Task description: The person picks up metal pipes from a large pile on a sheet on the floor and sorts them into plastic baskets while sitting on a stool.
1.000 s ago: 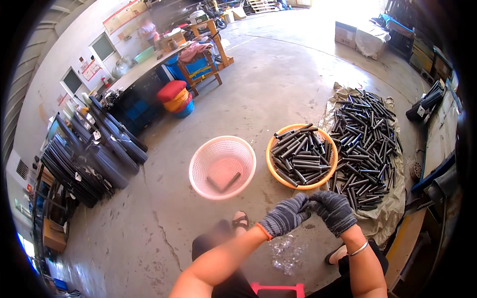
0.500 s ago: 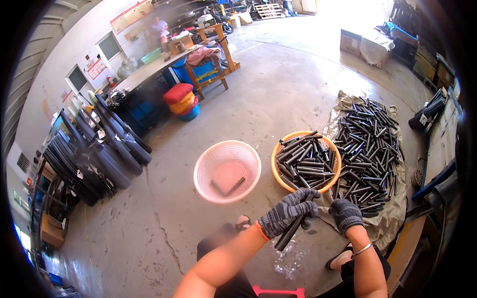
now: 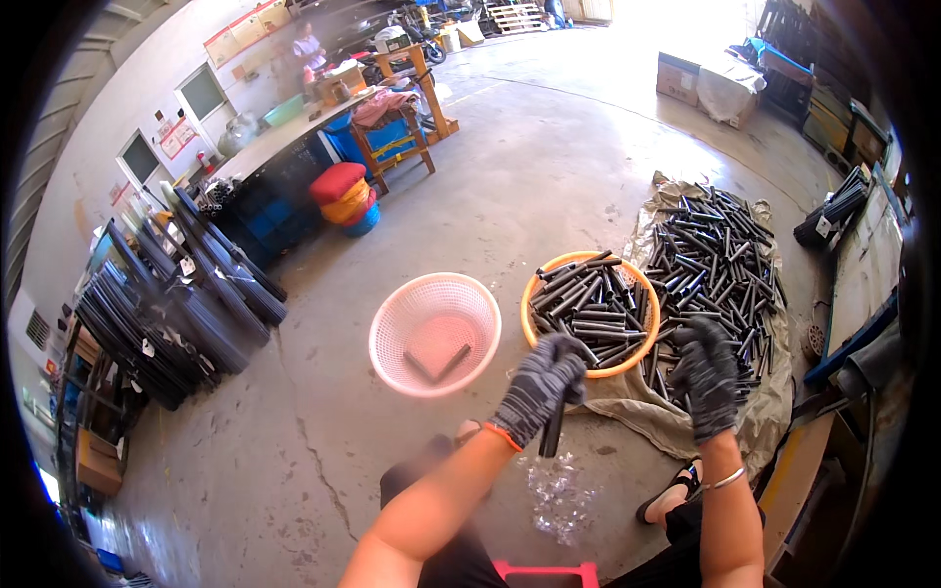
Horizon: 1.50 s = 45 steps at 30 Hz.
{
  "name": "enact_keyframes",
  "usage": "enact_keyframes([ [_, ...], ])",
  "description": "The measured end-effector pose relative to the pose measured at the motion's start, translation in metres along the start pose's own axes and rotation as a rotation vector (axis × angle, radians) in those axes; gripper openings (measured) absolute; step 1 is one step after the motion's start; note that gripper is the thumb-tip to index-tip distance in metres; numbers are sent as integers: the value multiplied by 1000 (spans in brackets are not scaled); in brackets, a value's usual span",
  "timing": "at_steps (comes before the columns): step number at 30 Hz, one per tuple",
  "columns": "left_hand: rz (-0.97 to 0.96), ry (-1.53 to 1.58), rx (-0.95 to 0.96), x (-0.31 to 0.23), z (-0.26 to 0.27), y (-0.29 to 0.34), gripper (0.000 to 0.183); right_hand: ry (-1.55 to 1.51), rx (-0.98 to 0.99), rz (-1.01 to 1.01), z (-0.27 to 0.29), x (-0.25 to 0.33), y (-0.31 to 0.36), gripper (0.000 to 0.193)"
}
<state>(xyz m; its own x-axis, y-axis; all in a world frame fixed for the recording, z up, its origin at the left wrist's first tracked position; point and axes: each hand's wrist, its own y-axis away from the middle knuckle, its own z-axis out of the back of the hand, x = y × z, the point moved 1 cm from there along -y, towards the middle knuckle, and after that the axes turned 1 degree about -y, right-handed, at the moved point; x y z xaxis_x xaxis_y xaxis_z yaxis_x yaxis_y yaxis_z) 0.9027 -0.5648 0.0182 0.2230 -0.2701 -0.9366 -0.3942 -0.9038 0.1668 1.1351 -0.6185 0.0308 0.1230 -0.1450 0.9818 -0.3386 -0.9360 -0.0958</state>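
My left hand (image 3: 539, 384), in a grey knitted glove with an orange cuff, is closed around a short black tube (image 3: 552, 434) that points downward. It is just in front of the orange basket (image 3: 651, 333), which is heaped with similar black tubes. My right hand (image 3: 706, 380), gloved in grey, is raised over the near edge of the tube pile (image 3: 720, 260); motion blurs its fingers, and no tube shows in it. To the left, a pink basket (image 3: 394, 304) has two black tubes (image 3: 453, 362) lying in its bottom.
The pile lies on a beige sheet (image 3: 627, 404) on the concrete floor. Clear plastic scraps (image 3: 559, 500) are scattered below my hands, beyond a red stool (image 3: 545, 576). Bundles of long dark tubes (image 3: 186, 304) lean at the left. A person (image 3: 308, 49) is by the far workbench.
My right hand has moved up and away from my left, toward the pile. The tube in my left hand has swung from slanted to nearly upright, and the view has shifted slightly.
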Motion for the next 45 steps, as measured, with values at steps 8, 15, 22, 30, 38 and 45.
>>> enact_keyframes([
  [8, 156, 146, 391, -4, -46, 11, 32, -130, 342, -333, -23, -27, 30, 36],
  [15, 238, 278, 395, 1, -32, 15, 28, 783, 293, -64, 14, -66, 33, 21],
  [22, 170, 260, 219, -7, 1, 6, 16, 1481, 1098, -496, 46, -137, 61, 41],
  [30, 163, 198, 322, -8, 13, 17, 19, -125, 624, -368, -49, 10, 25, 53],
  [38, 76, 414, 125, 9, 29, 3, 11, 530, 338, 88, -81, -155, 52, 21],
  [45, 66, 474, 137, -25, 27, 16, 11, 971, 853, -834, 74, -346, 207, 36],
])
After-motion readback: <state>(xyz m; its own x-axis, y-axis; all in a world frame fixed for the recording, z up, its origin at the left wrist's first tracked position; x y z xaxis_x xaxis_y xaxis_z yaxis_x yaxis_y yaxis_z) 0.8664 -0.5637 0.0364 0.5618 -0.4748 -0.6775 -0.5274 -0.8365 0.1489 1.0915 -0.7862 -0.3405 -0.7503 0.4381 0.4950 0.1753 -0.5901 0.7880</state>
